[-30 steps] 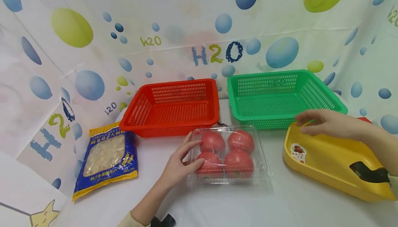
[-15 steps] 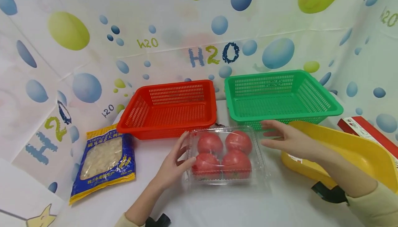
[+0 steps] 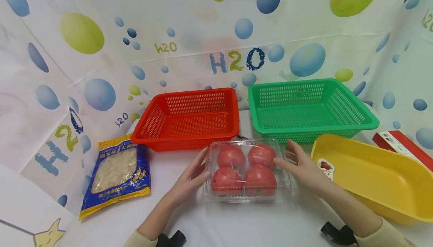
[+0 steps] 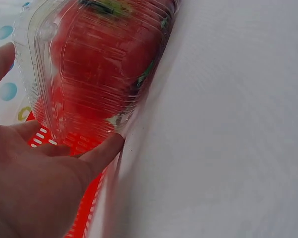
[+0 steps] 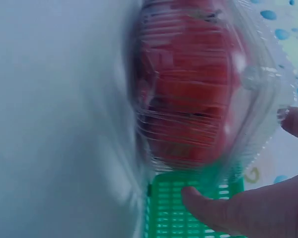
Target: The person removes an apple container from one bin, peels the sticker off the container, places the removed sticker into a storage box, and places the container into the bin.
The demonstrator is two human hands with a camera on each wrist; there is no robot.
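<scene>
A clear plastic box [image 3: 247,200] of several tomatoes [image 3: 259,180] lies on the white cloth, its lid down. At its left side is my left hand [image 3: 188,182], fingers extended along the wall. The left wrist view has that hand [image 4: 37,183] spread, one fingertip at the lower edge of the box [image 4: 42,54]. My right hand [image 3: 303,168] is at the opposite side, thumb over the lid's edge. In the blurred right wrist view, the fingers of this hand [image 5: 273,206] are spread beside the box [image 5: 260,87]; firm contact cannot be made out.
Behind the box stand a red basket [image 3: 193,143] and a green basket [image 3: 304,131]. A yellow tray [image 3: 372,171] is on the right, with a red-and-white carton [image 3: 406,145] beyond it. On the left lies a blue-and-yellow pasta bag [image 3: 116,175]. A patterned cloth [image 3: 203,21] hangs behind.
My right hand has come left from over the yellow tray to the right side of the tomato box. My left hand has shifted slightly off the lid to the box's left edge.
</scene>
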